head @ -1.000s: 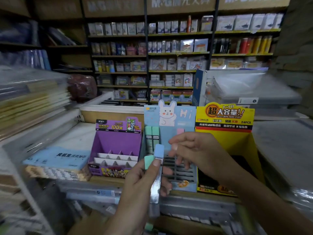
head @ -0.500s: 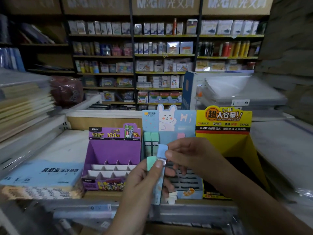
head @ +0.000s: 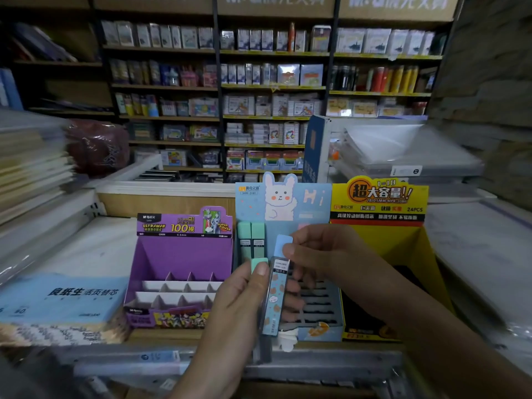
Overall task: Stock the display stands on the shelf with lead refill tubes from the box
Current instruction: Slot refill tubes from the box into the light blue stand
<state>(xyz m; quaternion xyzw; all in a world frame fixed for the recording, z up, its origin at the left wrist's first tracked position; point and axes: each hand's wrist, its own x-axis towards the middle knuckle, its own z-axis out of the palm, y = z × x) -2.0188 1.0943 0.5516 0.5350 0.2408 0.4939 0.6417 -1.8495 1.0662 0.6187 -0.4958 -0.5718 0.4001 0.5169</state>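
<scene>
My left hand point(head: 244, 295) grips a blue tube point(head: 277, 296) before the bunny stand point(head: 315, 203); my right hand point(head: 322, 254) pinches its cap point(head: 283, 242).

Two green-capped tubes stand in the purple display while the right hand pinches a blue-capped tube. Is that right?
Not quite. In the head view the two green-capped tubes stand in the blue rabbit display, not the purple display. The right hand does pinch the blue-capped tube.

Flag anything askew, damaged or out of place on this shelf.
Nothing looks damaged or spilled. The purple stand shows bare slots, and the blue rabbit stand holds two green-capped tubes at its back left, its front slots bare. A small white piece, hard to identify, juts out at that stand's front edge.
</scene>
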